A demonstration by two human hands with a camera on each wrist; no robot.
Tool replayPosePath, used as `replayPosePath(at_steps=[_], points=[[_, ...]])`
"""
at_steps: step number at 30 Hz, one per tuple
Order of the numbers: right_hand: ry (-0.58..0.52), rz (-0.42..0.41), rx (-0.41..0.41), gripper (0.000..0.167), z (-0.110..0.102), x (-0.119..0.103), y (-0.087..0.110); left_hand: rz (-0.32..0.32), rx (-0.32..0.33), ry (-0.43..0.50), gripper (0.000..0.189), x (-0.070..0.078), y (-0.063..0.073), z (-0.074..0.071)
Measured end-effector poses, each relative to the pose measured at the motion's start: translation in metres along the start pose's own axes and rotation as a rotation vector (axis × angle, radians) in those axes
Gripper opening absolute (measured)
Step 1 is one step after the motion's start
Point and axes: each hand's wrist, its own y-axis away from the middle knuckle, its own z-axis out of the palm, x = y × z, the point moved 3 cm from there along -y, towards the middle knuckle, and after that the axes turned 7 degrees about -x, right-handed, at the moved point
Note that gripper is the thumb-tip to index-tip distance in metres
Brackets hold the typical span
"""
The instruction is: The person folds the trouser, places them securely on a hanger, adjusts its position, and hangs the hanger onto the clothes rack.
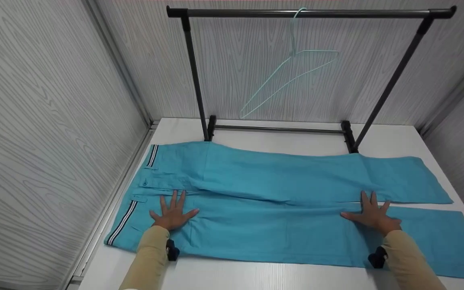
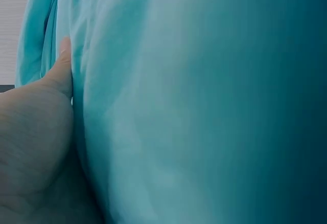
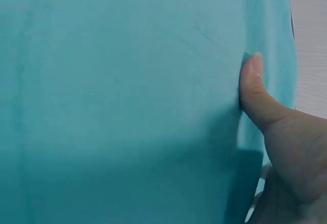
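A pair of turquoise trousers (image 1: 256, 173) lies spread on the white table, waistband to the left and the two legs running right. My left hand (image 1: 172, 215) rests on the cloth near the waist, fingers spread straight. On the near leg, further right, my right hand (image 1: 373, 216) lies with its fingers spread too. The left wrist view shows the left thumb (image 2: 61, 68) against the wrinkled fabric; the other fingers are hidden there. In the right wrist view the right thumb (image 3: 254, 83) touches the smooth cloth.
Behind the trousers stands a black garment rack (image 1: 252, 13) with its feet on the table (image 1: 272, 141). A thin mint-green hanger (image 1: 270, 76) hangs from its bar. Grey wood-grain panels (image 1: 46, 121) enclose the table at the left, back and right.
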Motion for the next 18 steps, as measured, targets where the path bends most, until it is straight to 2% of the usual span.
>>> replayPosePath(at_steps=[5,8,10,12,15,16,18], points=[[-0.032,-0.055,0.097,0.111,0.006,0.016,0.001,0.051,0.088,0.047,0.084,0.001,0.01,-0.001],[-0.028,-0.109,0.156,0.103,0.002,0.028,0.006,0.087,0.165,0.087,0.07,-0.001,0.019,-0.007],[-0.034,-0.138,0.187,0.096,-0.004,0.037,0.014,0.082,0.231,0.118,0.061,-0.006,0.025,-0.011],[-0.058,-0.143,0.209,0.083,-0.01,0.046,0.023,0.063,0.334,0.144,0.053,-0.013,0.031,-0.015],[-0.081,-0.116,0.259,0.058,-0.02,0.061,0.037,-0.003,0.512,0.152,0.045,-0.028,0.042,-0.021],[-0.084,-0.09,0.276,0.053,-0.024,0.066,0.043,-0.034,0.555,0.148,0.044,-0.033,0.046,-0.022],[-0.074,0.001,0.322,0.05,-0.029,0.077,0.054,-0.112,0.592,0.15,0.046,-0.043,0.053,-0.024]])
